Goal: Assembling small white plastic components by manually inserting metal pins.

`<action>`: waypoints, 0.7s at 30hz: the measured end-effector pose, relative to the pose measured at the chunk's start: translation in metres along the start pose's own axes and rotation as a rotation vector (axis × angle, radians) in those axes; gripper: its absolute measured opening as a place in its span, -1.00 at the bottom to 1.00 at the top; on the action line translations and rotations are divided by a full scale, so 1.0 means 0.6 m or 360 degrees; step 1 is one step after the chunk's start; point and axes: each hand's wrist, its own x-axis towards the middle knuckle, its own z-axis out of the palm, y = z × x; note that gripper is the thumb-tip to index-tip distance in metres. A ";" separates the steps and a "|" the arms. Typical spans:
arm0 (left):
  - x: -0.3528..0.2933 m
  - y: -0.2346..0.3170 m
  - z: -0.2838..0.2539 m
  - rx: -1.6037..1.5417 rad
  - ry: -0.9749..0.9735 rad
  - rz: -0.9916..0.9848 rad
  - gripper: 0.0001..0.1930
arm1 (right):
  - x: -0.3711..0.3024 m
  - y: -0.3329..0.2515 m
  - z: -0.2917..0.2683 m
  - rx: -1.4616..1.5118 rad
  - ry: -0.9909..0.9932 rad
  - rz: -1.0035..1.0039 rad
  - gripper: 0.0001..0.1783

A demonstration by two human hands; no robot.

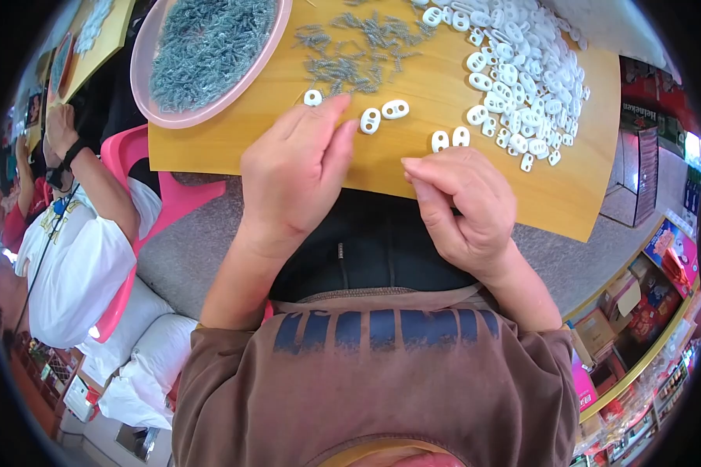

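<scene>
My left hand (294, 167) is over the table's near edge, its fingers closed with the thumb along the index finger. What it holds, if anything, is hidden. Just beyond its knuckles shows a small white oval plastic piece with two holes (312, 97). My right hand (469, 204) makes a pinch, thumb against index finger; anything between the tips is too small to make out. Two white two-hole pieces (450, 141) lie right beyond it. Between the hands, slightly farther off, are two more white pieces (382, 116). Loose small metal springs (354, 71) are scattered past my left hand.
A pink basin (139, 86) full of springs stands at the table's far left. At the far right spreads a heap of white two-hole pieces (514, 93). Another person (86, 249) sits left by a pink chair (121, 156), near white sacks (152, 350). Shelves (639, 327) stand right.
</scene>
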 end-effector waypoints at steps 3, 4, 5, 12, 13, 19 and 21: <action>0.003 0.006 0.004 0.0222 -0.0063 0.0094 -0.80 | 0.004 0.001 0.005 -0.0006 0.0018 -0.0047 -0.81; 0.003 0.005 0.004 0.0217 -0.0062 0.0098 -0.80 | 0.004 0.000 0.004 -0.0013 0.0019 -0.0046 -0.81; 0.002 0.004 0.005 0.0232 -0.0059 0.0115 -0.79 | 0.004 -0.001 0.003 -0.0013 0.0021 -0.0044 -0.81; 0.002 0.006 0.009 0.0260 -0.0025 0.0172 -0.78 | -0.003 0.007 -0.016 -0.0038 0.0053 -0.0026 -0.81; 0.003 0.008 0.009 0.0245 -0.0027 0.0184 -0.78 | -0.003 0.008 -0.019 -0.0055 0.0058 -0.0020 -0.81; -0.002 0.012 0.007 0.0172 -0.0117 0.0148 -0.80 | -0.012 0.013 -0.055 -0.0181 0.0118 0.0019 -0.82; -0.004 0.014 0.007 0.0073 -0.0084 0.0134 -0.81 | -0.021 0.018 -0.072 -0.0280 0.0194 0.0110 -0.83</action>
